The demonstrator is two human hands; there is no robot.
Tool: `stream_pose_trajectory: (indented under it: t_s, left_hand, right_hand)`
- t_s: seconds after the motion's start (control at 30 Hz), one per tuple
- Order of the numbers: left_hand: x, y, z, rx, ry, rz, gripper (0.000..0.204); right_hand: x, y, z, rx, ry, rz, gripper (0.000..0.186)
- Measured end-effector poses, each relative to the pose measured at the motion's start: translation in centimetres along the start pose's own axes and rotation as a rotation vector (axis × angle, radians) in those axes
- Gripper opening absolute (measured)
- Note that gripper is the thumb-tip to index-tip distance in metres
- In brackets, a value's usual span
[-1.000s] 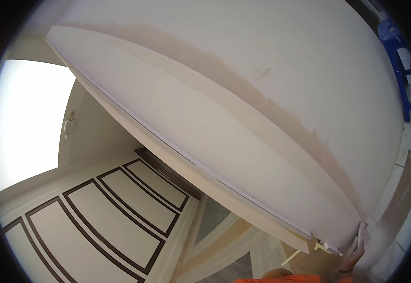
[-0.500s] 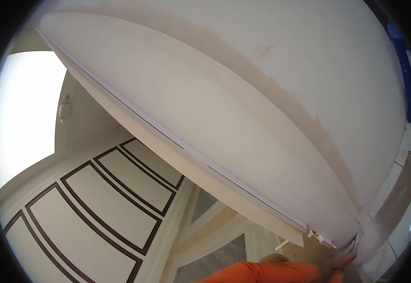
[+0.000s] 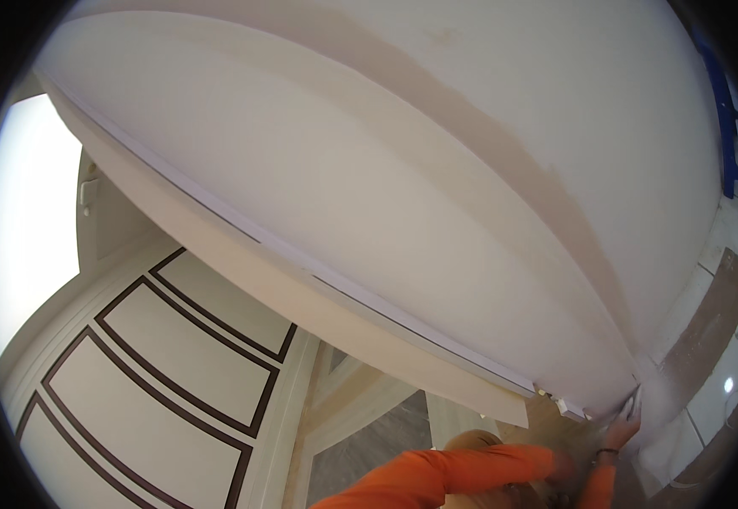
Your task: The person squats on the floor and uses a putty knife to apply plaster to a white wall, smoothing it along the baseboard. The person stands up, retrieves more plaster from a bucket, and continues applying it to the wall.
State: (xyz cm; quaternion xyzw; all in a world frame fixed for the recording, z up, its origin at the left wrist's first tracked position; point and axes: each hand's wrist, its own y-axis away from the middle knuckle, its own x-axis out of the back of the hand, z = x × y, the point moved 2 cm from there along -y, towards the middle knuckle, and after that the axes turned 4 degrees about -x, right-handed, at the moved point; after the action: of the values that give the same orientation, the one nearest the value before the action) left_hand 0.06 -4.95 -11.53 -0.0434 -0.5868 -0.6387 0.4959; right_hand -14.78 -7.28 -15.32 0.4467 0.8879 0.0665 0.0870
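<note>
My right hand [image 3: 621,427], with a dark band at its wrist, is pressed low against the end of the pale plastered wall panel [image 3: 386,187]. Its fingers are closed over a thin, light-coloured flat piece [image 3: 634,402] whose kind I cannot make out. Whitish dust hangs in the air beside it. The orange sleeve [image 3: 462,471] of my left arm reaches across to the right. My left hand [image 3: 562,467] at its end is dark and blurred, so its fingers do not show.
A recessed slot [image 3: 411,322] with a dark line runs along the panel's lower side. Wall panels with dark frames [image 3: 191,356] and a bright window [image 3: 34,212] stand on the left. At the right are pale floor tiles [image 3: 682,441], a brown strip [image 3: 716,314] and a blue frame [image 3: 729,144].
The view has shifted, so the panel and window sit further left. My right hand and both orange sleeves show more fully, with the right hand still at the panel's end.
</note>
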Motion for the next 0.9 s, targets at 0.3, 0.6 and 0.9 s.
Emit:
stream_pose_trajectory:
  t_s: [0.3,0.6,0.9]
  left_hand:
    - [0.8,0.3,2.2,-0.031,-0.079,-0.06,0.022]
    - [5.2,1.4,4.3,0.056,-0.126,-0.207,0.028]
    - [4.6,2.2,3.1,0.036,-0.069,-0.249,0.032]
  right_hand:
    - [0.3,2.1,-1.1,0.102,0.138,-0.036,0.033]
    - [0.1,1.1,-7.0,0.315,0.006,-0.005,0.034]
    - [0.6,0.5,-11.8,0.396,0.04,-0.079,0.033]
